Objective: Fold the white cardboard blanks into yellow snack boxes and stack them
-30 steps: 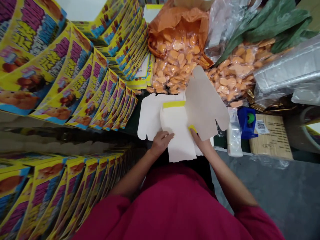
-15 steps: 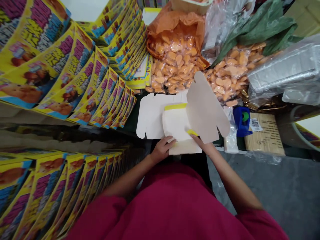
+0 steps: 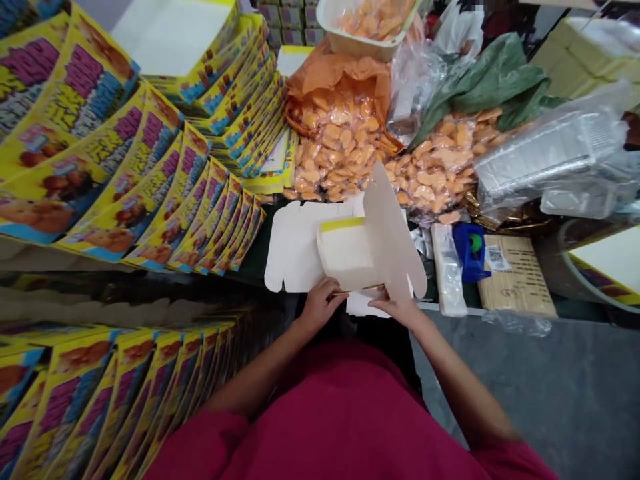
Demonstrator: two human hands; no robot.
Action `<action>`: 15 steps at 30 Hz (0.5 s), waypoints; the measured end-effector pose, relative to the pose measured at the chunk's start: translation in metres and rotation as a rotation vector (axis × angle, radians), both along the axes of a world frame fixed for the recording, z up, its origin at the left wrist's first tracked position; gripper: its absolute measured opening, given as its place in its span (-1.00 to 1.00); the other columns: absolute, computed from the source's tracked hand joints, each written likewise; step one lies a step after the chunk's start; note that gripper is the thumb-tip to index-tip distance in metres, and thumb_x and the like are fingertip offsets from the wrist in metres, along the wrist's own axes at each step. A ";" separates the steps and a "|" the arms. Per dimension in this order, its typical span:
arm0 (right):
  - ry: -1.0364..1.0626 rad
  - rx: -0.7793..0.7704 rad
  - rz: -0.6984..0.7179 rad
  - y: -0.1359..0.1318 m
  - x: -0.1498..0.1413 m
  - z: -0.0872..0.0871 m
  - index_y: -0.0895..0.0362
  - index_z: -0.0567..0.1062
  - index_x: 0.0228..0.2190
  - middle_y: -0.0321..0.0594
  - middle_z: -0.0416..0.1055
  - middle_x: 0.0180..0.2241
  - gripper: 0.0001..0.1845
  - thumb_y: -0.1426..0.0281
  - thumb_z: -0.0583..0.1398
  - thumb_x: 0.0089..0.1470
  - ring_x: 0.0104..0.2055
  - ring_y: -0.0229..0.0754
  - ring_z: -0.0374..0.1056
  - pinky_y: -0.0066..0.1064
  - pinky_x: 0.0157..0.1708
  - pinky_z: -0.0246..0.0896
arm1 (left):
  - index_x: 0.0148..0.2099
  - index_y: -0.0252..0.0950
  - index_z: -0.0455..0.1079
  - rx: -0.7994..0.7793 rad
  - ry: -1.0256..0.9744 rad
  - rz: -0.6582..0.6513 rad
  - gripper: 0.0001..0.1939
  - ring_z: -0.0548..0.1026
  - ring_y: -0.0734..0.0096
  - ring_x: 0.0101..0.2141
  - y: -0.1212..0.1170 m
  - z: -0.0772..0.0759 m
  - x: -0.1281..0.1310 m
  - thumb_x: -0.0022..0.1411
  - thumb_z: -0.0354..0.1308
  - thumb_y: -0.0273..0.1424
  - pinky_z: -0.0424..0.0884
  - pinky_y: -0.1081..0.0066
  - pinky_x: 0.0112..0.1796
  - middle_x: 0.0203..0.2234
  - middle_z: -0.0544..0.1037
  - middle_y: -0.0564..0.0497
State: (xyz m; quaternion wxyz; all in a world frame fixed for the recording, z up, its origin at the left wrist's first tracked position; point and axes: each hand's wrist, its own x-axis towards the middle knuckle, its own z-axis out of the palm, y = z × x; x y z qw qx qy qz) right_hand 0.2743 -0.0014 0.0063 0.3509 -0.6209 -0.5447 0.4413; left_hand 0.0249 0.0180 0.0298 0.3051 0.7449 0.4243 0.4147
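Observation:
A white die-cut card box blank [image 3: 295, 250] lies flat in front of me, partly folded. Its raised panel [image 3: 345, 255] carries a yellow strip [image 3: 343, 225] along the top edge, and a tall shaped flap [image 3: 393, 230] stands up to its right. My left hand [image 3: 323, 307] grips the near edge of the folded card. My right hand [image 3: 395, 309] holds the card's lower right side, with the fingers partly under the flap. A thin golden edge shows between my hands.
Fanned stacks of yellow printed boxes [image 3: 150, 180] fill the left side. Ahead lie orange wrapped pieces [image 3: 340, 147] in an orange bag, with a blue tape dispenser [image 3: 469, 252], a brown carton [image 3: 515, 277] and plastic packs to the right. Grey floor [image 3: 550, 393] lies below right.
The card panel has folded upward and the tall flap now stands more upright. The yellow tab near my right hand is hidden. My view has shifted, with the scene sitting lower and further left.

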 end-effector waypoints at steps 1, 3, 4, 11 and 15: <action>-0.010 0.008 -0.018 0.000 -0.003 -0.002 0.07 0.53 -0.32 -0.30 0.43 -0.40 -0.48 0.09 0.43 -0.36 -0.38 -0.17 0.33 -0.25 -0.26 0.34 | -0.36 -0.29 0.38 -0.007 -0.017 -0.005 -0.83 0.44 0.43 -0.37 0.001 0.002 0.000 0.26 0.17 -0.33 0.38 0.44 -0.38 -0.36 0.46 -0.03; -0.002 0.046 -0.059 0.000 -0.009 -0.005 0.06 0.53 -0.33 -0.27 0.44 -0.37 -0.52 0.06 0.40 -0.30 -0.31 -0.12 0.34 -0.17 -0.17 0.33 | -0.41 -0.30 0.39 -0.029 -0.051 0.017 -0.78 0.43 0.42 -0.39 0.000 0.006 0.002 0.26 0.16 -0.31 0.37 0.43 -0.40 -0.39 0.46 -0.03; 0.019 0.069 -0.087 0.000 -0.013 -0.005 0.05 0.53 -0.34 -0.26 0.44 -0.38 -0.55 0.05 0.38 -0.26 -0.28 -0.09 0.35 -0.15 -0.13 0.32 | -0.43 -0.30 0.40 -0.046 -0.065 0.047 -0.75 0.43 0.42 -0.41 0.000 0.007 0.004 0.27 0.13 -0.30 0.37 0.41 -0.39 -0.42 0.45 -0.02; 0.102 0.162 -0.340 0.000 -0.050 0.005 0.09 0.51 -0.22 -0.12 0.50 -0.26 -0.62 0.08 0.22 0.04 -0.06 0.01 0.39 -0.17 0.01 0.30 | 0.18 -0.22 0.35 -0.175 -0.122 0.439 -0.57 0.40 0.44 -0.54 0.002 -0.002 0.022 0.29 0.13 -0.26 0.38 0.42 -0.45 -0.52 0.49 0.10; 0.049 0.150 -0.378 0.001 -0.057 0.012 0.13 0.50 -0.16 -0.05 0.49 -0.15 -0.56 0.06 0.19 0.07 0.02 0.02 0.36 -0.13 0.11 0.22 | 0.08 -0.20 0.46 0.019 0.120 0.308 -0.61 0.54 0.24 -0.27 0.006 -0.007 0.016 0.27 0.14 -0.19 0.48 0.25 -0.21 -0.23 0.59 -0.09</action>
